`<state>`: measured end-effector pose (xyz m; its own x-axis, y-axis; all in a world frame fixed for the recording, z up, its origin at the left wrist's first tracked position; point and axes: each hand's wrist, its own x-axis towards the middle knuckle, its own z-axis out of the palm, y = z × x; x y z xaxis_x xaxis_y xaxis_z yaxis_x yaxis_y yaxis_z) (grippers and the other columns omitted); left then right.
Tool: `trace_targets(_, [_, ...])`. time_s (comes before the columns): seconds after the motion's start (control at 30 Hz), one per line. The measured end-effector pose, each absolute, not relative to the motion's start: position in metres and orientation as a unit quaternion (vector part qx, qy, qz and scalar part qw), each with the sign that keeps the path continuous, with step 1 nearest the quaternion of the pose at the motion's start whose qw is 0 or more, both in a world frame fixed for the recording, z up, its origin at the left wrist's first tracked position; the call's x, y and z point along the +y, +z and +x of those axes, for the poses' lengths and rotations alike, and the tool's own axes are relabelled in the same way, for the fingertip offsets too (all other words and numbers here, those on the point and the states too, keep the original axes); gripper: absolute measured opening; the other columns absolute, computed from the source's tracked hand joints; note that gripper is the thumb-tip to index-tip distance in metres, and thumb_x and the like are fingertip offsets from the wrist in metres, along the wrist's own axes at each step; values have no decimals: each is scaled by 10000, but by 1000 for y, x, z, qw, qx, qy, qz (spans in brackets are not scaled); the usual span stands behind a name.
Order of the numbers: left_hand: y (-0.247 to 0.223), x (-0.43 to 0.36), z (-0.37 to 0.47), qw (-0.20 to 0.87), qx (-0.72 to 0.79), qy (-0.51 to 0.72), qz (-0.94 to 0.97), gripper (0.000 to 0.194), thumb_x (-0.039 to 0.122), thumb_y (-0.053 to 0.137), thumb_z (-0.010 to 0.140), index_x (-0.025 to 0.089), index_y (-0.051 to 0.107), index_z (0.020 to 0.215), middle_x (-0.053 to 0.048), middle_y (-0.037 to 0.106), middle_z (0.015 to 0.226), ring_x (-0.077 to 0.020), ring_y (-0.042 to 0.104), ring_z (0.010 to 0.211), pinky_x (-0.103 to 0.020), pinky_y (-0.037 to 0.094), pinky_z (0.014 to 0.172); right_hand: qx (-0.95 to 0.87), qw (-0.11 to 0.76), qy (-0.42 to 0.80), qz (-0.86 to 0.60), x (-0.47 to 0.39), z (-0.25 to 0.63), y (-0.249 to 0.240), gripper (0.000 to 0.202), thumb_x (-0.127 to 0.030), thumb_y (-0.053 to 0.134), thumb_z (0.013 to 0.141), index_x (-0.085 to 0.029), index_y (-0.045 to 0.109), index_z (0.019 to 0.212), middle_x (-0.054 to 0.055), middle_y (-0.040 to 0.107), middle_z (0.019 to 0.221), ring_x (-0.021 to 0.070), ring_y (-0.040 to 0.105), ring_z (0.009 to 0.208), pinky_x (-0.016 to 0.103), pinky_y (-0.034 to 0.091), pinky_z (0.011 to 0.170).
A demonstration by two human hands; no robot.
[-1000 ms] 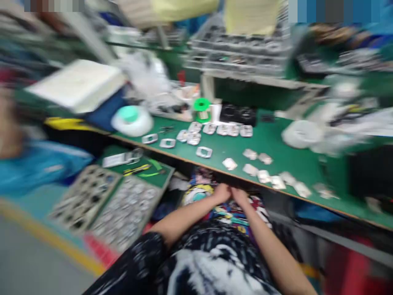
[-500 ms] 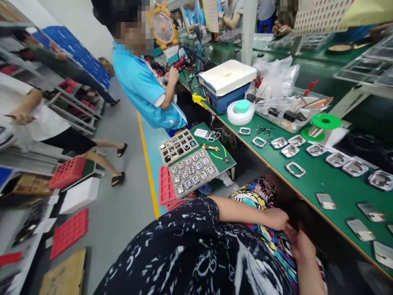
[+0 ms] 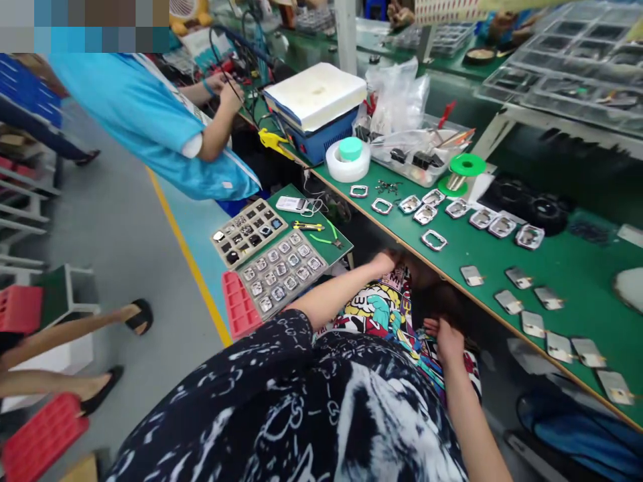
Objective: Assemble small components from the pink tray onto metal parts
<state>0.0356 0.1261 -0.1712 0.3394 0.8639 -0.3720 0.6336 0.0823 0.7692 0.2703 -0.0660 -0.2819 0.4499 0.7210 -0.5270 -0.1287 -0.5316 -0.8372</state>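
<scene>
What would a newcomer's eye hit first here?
Probably the bright blue shirt at upper left, and the loud patterned cloth over the wearer's legs, just below centre, with the left hand and right hand apart near it. Then likely the bright green spool on the bench, right of centre.

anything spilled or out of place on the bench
Nothing is plainly spilled. The oddest spot is a small scatter of dark bits lying loose on the green bench, near the metal frames; it looks untidy because the frames lie separately.
</scene>
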Motion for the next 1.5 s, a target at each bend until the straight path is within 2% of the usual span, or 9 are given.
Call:
trace_targets(0.13, [-166,137,-16,424,590,111,679,533,579,532,1101,135,747,900,-43,701,798,-168,651,724,-296,506,688,-207,418,506,-726,-58,268,-290,571,-650,608,862,-144,720,1101,131,808,887,278,790,805,304,604,595])
trace_targets(0.23, [-153,134,-43,388,586,95,705,537,564,603,1060,169,713,713,-28,670,699,-176,649,716,-295,451,670,-236,376,526,-725,-48,265,-290,548,-621,650,814,-143,747,1065,133,800,846,297,785,799,324,606,591])
trace_targets(0.4, [-125,166,-89,332,614,66,713,232,368,773,991,158,726,902,-38,741,928,-202,698,908,-385,571,908,-293,342,514,-730,-49,267,-284,708,-732,661,750,-131,747,1114,136,803,901,300,776,837,347,622,653])
trace_targets(0.6, [-110,193,-108,322,598,82,729,122,276,771,992,157,758,974,-61,774,1097,-237,705,1126,-463,540,1106,-373,295,514,-714,-53,260,-271,764,-771,623,798,-137,737,1209,116,807,977,295,771,892,363,623,751])
trace_targets(0.77, [-120,154,-72,351,577,118,727,164,247,659,1038,162,798,1058,-66,798,1105,-203,718,1064,-356,540,1012,-468,216,476,-713,-48,256,-256,583,-733,651,782,-191,809,930,123,801,917,331,735,894,382,560,780])
trace_targets(0.93, [-135,126,-47,367,611,126,690,281,332,578,1079,184,808,1016,-80,799,1075,-223,713,1032,-290,508,929,-505,193,445,-714,-41,252,-261,639,-740,574,830,-200,807,1082,112,806,1094,328,731,1042,378,553,911])
trace_targets(1.03, [-138,118,-41,377,625,136,670,382,399,514,1109,173,800,997,-87,790,1041,-222,701,982,-291,490,888,-516,169,445,-712,-40,255,-268,628,-745,598,792,-205,812,1030,122,806,1090,349,732,1064,406,543,942])
trace_targets(1.2, [-146,98,-21,423,610,148,654,525,570,558,1073,177,771,797,-30,711,770,-172,621,752,-286,391,672,-518,161,452,-708,-42,260,-270,647,-726,570,784,-180,811,1034,145,807,1066,345,742,1016,404,559,888])
trace_targets(1.5, [-171,81,16,478,565,157,654,279,431,716,984,185,802,883,11,739,795,-148,643,760,-253,401,674,-520,152,473,-695,-38,258,-261,585,-710,600,745,-203,798,959,115,806,969,319,739,889,380,547,785])
